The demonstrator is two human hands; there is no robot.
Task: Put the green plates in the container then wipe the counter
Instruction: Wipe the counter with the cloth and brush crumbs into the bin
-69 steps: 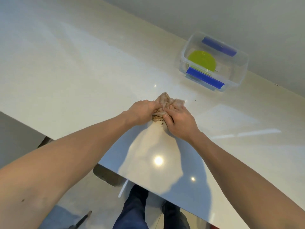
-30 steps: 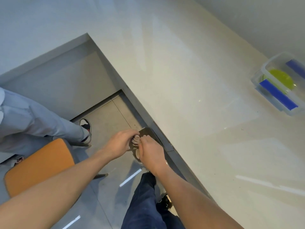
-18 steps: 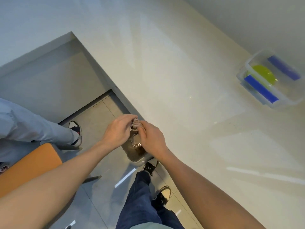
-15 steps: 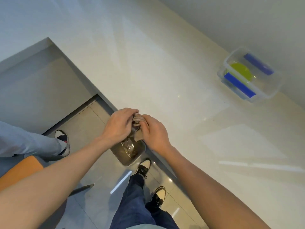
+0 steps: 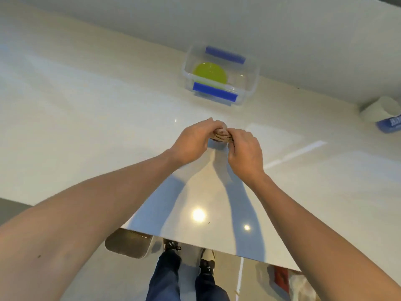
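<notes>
A green plate [image 5: 210,73] lies inside the clear container [image 5: 251,83] with blue clasps, at the back of the cream counter [image 5: 86,118] near the wall. A crumpled brown cloth [image 5: 221,134] is bunched between my hands over the middle of the counter. My left hand [image 5: 193,141] grips its left side and my right hand [image 5: 245,151] grips its right side. Whether the cloth touches the counter is hidden by my fingers.
A white roll and a blue packet [image 5: 388,126] sit at the far right by the wall. Below the counter's front edge a dark bin [image 5: 128,245] stands on the floor beside my feet [image 5: 188,255]. A red item [image 5: 281,276] lies on the floor at the right.
Both hands carried the cloth from over the floor bin back up over the counter's middle. The view swung back toward the container; the other person and the orange seat are out of frame.
</notes>
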